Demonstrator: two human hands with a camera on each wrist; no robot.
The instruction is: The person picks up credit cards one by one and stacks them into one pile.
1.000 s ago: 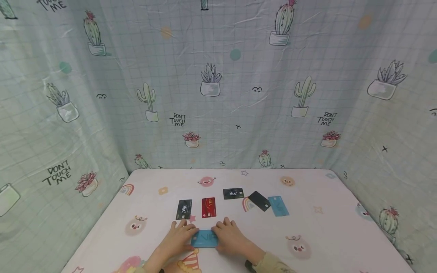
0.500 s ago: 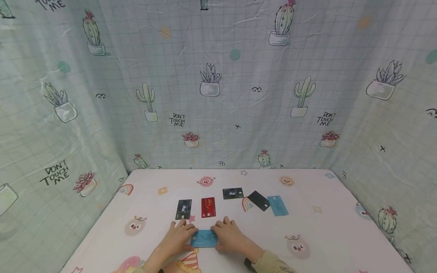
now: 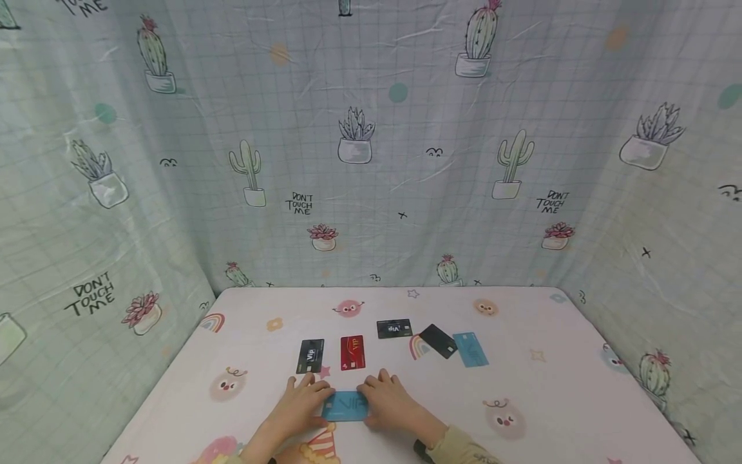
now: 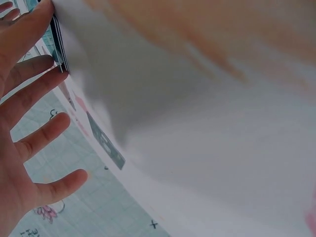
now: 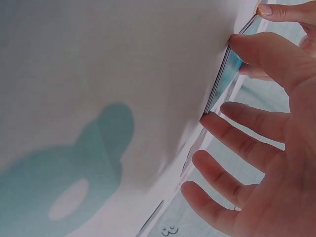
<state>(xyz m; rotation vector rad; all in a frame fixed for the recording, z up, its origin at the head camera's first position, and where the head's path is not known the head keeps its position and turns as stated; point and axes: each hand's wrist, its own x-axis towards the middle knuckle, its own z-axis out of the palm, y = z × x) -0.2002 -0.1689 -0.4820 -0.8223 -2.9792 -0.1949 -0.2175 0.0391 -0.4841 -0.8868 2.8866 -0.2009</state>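
A small stack of cards, with a blue VIP card (image 3: 346, 407) on top, lies near the front middle of the table. From its left end my left hand (image 3: 298, 405) pinches it between thumb and fingers. My right hand (image 3: 393, 403) grips the opposite end the same way. In the left wrist view, layered edges of the card stack (image 4: 59, 42) show at the thumb and fingertips, while the other fingers spread out. The right wrist view shows the stack's long edge (image 5: 218, 79) between thumb and fingertips, close over the tabletop. Both ends of the top card are partly hidden by fingers.
Beyond the hands lie a black Vip card (image 3: 310, 356), a red VIP card (image 3: 352, 352) and another black Vip card (image 3: 394, 328). Right of these, a plain black card (image 3: 438, 341) meets a second blue card (image 3: 471, 350). A cactus-print curtain (image 3: 359, 212) encloses the table.
The whole head view has shifted very slightly left. Both hands keep the same grip on the card stack, and the other cards have not moved.
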